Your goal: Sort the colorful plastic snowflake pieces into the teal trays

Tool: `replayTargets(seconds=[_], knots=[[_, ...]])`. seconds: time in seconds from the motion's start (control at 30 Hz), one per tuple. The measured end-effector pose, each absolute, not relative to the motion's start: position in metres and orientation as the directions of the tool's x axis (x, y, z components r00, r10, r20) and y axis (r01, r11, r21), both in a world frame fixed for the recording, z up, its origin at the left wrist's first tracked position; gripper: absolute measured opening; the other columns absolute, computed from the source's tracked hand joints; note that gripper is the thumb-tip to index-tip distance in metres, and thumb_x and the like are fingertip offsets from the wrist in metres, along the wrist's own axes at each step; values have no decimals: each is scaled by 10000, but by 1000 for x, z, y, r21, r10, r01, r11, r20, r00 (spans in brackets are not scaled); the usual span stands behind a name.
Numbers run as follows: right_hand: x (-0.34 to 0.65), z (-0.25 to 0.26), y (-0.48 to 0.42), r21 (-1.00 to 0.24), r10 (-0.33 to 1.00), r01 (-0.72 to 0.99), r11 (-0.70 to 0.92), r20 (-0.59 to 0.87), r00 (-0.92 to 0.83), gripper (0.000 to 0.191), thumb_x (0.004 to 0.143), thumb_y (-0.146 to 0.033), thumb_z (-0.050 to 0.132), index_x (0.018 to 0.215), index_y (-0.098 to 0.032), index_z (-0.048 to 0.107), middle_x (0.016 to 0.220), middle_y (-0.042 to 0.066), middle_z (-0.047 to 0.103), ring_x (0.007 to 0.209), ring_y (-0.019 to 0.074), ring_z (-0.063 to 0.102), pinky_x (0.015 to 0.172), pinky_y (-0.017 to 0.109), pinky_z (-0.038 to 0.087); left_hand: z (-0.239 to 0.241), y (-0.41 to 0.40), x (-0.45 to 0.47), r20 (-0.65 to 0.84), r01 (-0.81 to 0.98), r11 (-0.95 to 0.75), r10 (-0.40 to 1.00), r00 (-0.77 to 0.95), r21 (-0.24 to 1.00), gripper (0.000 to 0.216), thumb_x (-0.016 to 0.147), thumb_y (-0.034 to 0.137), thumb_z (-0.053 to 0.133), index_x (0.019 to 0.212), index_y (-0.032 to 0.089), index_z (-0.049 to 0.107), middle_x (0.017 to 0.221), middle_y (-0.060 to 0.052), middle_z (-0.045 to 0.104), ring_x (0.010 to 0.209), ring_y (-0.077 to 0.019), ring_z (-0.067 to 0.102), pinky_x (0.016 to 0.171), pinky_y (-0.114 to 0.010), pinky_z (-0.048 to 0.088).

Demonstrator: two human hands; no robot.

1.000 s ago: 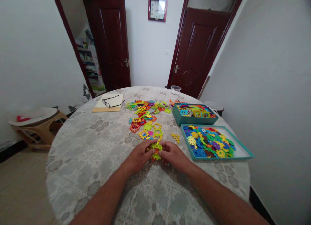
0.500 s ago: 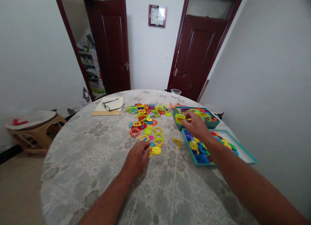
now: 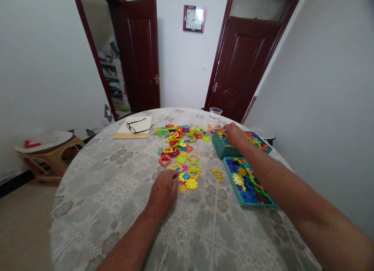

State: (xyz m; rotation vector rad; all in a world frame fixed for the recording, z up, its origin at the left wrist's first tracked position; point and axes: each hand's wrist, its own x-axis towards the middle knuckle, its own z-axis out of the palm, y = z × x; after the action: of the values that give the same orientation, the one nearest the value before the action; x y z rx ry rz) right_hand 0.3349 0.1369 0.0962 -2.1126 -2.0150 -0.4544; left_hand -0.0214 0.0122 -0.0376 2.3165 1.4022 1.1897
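Note:
My left hand (image 3: pixel 164 188) rests on the tablecloth with curled fingers, beside flat plastic building pieces. Nearest to it are a yellow flower-shaped piece (image 3: pixel 191 184) and a blue flower-shaped piece (image 3: pixel 186 176). At the far left end of a deep teal box (image 3: pixel 226 149), my right hand (image 3: pixel 236 135) has its fingers closed and pointing down; their tips are partly hidden, and I cannot make out a piece in them. Colourful pieces fill this box. A yellow triangular piece (image 3: pixel 217 175) lies alone between the hands.
A shallow teal tray (image 3: pixel 242 202) of mostly blue pieces sits under my right forearm. Mixed pieces (image 3: pixel 178 134) spread along the table's middle. Black glasses (image 3: pixel 134 128) lie on paper at the left; a clear plastic bowl (image 3: pixel 215 112) stands at the back. A wooden stool (image 3: pixel 55 154) is beyond the table.
My right hand has moved away into the deep box; the yellow-green piece it held is no longer visible in its fingers. The view has shifted slightly, and my left hand stays near the flower pieces.

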Motion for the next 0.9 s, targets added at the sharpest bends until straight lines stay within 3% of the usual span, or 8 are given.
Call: replayTargets(seconds=[0.17,0.3,0.47,0.57,0.7,0.9], knots=[[307,85,85,3,928,999,35,372,-33,307,1000,-212,483,1238,-163,669,1265,154,659,1153,268,627,987,333,455,-38,14,-21,558,691,-535,799,225,487,201,934,175,518,1052,168,681,1049,-111,725,1030,-270,646,971,-444,533],[281,62,34,-7,986,991,132,100,-131,278,965,-247,559,1191,-174,704,1177,144,713,1094,262,667,954,323,463,-39,14,-22,584,718,-534,782,218,446,215,915,150,537,1074,159,681,1058,-118,717,1046,-275,632,1011,-448,510],[257,25,4,55,996,999,4,-92,1,282,967,-195,524,1173,-85,683,1142,248,694,1038,310,700,872,363,489,-39,14,-24,590,749,-528,774,230,400,230,902,155,565,1095,166,690,1074,-119,705,1058,-285,617,1015,-458,502],[249,13,2,59,994,998,-16,-110,22,295,928,-121,521,1178,-63,668,1138,265,677,995,302,711,827,349,492,-38,14,-25,578,778,-485,792,197,400,240,891,149,574,1101,155,692,1090,-132,692,1074,-293,612,1013,-467,502],[244,14,5,44,994,999,19,-111,-14,286,927,-231,571,1157,-95,673,1175,233,656,1017,284,691,841,330,483,-38,13,-24,561,794,-455,808,179,403,258,875,143,590,1111,166,691,1104,-131,680,1090,-292,607,1010,-462,505],[229,23,15,-170,981,967,189,72,-179,324,946,-338,569,1180,-141,675,1142,153,656,1094,251,631,955,309,442,-36,12,-24,523,804,-436,832,188,404,233,892,167,580,1095,175,693,1080,-122,681,1071,-283,608,1002,-447,497]])
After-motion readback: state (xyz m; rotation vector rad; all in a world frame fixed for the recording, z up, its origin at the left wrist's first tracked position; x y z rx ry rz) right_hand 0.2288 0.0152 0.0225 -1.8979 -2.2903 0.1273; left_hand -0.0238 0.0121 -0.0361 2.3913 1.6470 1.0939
